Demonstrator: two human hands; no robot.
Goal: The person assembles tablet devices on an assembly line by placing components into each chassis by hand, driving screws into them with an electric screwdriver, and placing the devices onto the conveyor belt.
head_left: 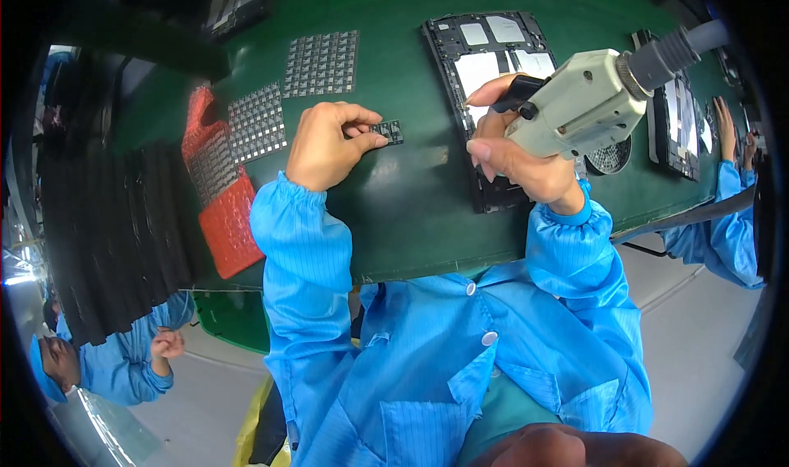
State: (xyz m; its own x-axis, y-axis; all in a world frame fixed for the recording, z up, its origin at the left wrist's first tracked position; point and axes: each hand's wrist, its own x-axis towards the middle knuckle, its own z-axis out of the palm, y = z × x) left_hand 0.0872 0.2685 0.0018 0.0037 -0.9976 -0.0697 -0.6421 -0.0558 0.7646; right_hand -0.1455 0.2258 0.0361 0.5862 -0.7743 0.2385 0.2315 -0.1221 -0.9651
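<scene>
My left hand point(327, 145) is closed, pinching a small strip of dark circuit board point(389, 131) between thumb and fingers just above the green table. My right hand point(526, 163) is raised over a black electronics housing point(448, 52) with white panels, its fingers curled. A pale gun-shaped tool point(579, 105) with a black lever and a grey corrugated hose covers much of that hand. Whether the fingers grip this tool or something behind it is hidden.
Sheets of small boards point(322, 62) point(256, 122) lie to the left, beside red bubble wrap point(230, 230). At the right are a round black dish point(609, 156) and another black housing point(680, 130). Co-workers in blue sleeves point(715, 237) point(131, 364) are at both sides. Black strips hang at left.
</scene>
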